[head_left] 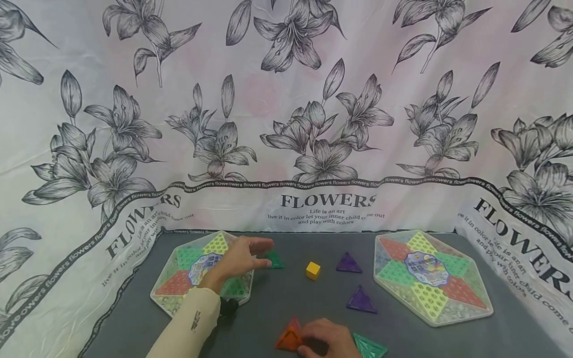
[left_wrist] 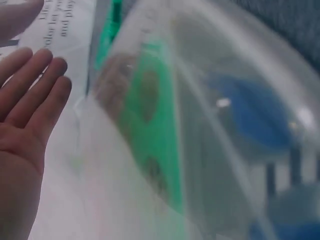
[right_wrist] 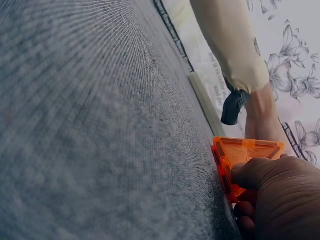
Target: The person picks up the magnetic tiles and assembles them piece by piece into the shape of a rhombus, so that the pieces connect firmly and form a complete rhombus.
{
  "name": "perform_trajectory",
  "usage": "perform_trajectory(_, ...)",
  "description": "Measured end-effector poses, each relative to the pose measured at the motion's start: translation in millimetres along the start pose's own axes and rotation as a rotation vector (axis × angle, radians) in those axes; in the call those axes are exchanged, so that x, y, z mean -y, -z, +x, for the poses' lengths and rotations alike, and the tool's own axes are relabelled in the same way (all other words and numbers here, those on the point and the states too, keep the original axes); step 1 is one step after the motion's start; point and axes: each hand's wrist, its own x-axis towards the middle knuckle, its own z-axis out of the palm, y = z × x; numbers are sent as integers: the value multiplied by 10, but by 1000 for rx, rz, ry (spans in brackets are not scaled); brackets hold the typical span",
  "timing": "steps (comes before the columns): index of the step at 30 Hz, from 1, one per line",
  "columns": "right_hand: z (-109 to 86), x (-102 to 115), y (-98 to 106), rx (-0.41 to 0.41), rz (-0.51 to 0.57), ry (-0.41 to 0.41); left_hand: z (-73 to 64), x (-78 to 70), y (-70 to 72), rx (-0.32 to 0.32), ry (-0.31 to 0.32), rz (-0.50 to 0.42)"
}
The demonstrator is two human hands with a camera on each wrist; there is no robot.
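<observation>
My left hand (head_left: 239, 256) reaches over the right side of the left game board (head_left: 172, 286), its fingers extended and nothing between them. Just beyond the fingertips lies a green triangle tile (head_left: 276, 259) on the table. In the left wrist view the fingers of the left hand (left_wrist: 25, 100) are straight. Near the front of the table, my right hand (head_left: 330, 338) pinches an orange magnetic triangle tile (right_wrist: 245, 147). A red tile (right_wrist: 222, 172) sits right against the orange one, partly hidden behind it. Close to the right hand's other side lies another green triangle tile (head_left: 369, 346).
A yellow cube (head_left: 313, 270) stands mid-table. Right of it lie two purple triangle tiles, one farther back (head_left: 349, 263) and one nearer (head_left: 361, 300). A second hexagonal game board (head_left: 467, 293) lies at the right. A flower-printed cloth (head_left: 322, 124) hangs behind the grey table.
</observation>
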Motion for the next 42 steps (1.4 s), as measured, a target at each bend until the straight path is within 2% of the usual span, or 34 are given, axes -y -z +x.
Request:
perform_trajectory(3, -4, -25, -12, -22, 0, 50, 103, 38, -47, 9, 2, 132)
perform_trajectory(10, 1, -36, -4, -7, 4, 69, 279, 2, -152, 64, 31, 398)
perform_trajectory(12, 6, -31, -4, -4, -4, 77, 316, 34, -179, 71, 44, 429)
perform_trajectory(16, 10, -21, 0, 14, -4, 74, 369, 242, -242, 53, 16, 479)
perform_trajectory(18, 11, -26, 2, 19, -9, 79, 369, 258, -256, 44, 12, 498)
perform_trajectory(19, 12, -28, 2, 18, -10, 79, 382, 326, -267, 34, -12, 515)
perform_trajectory(20, 13, -32, 0, 18, -14, 82, 370, 298, -264, 30, -7, 512)
perform_trajectory(21, 15, -37, -2, 17, -17, 86, 353, 272, -266, 24, 0, 503)
perform_trajectory(23, 17, -50, -8, 11, -24, 92, 284, 113, -255, 29, 22, 485)
perform_trajectory(25, 17, -60, -12, 1, -23, 92, 207, 0, -259, 30, 8, 477)
perform_trajectory(26, 16, -64, -14, -4, -25, 94, 145, -134, -257, 35, 17, 463)
perform_trajectory(27, 14, -66, -15, -9, -25, 93, 85, -233, -260, 38, 10, 463)
perform_trajectory(30, 7, -58, -26, -22, -34, 95, -87, -344, -294, 39, -44, 479)
perform_trajectory(35, -5, -28, -20, -37, -39, 69, -358, -373, -422, 36, -113, 473)
perform_trajectory(40, -6, -10, -7, -13, 1, 9, -575, -356, -579, 68, -175, 511)
perform_trajectory(41, -7, -10, -10, -11, 6, 1, -595, -247, -630, 68, -201, 542)
perform_trajectory(42, -5, -11, -15, -11, 10, -3, -623, -221, -658, 70, -206, 555)
